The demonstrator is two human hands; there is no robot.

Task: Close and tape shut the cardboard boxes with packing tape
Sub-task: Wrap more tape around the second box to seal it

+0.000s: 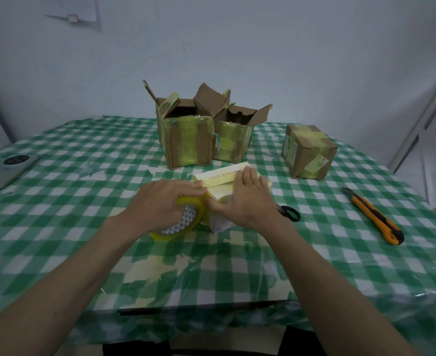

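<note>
A small white box [220, 179] with yellowish tape across its top stands in the middle of the checked table. My left hand [164, 201] grips a roll of yellow packing tape [186, 222] held against the box's left side. My right hand [247, 199] lies flat on the box's top and front, fingers straight, pressing the tape down. Two brown cardboard boxes stand behind with their flaps up: a taller one [187, 140] and a shorter one [233, 140]. A taped, closed brown box [308, 152] sits at the right.
Black scissors [290, 213] lie just right of my right wrist. An orange utility knife [375, 217] lies further right. A grey device [6, 169] sits at the table's left edge. The green checked tablecloth [83, 201] carries old tape scraps near the front.
</note>
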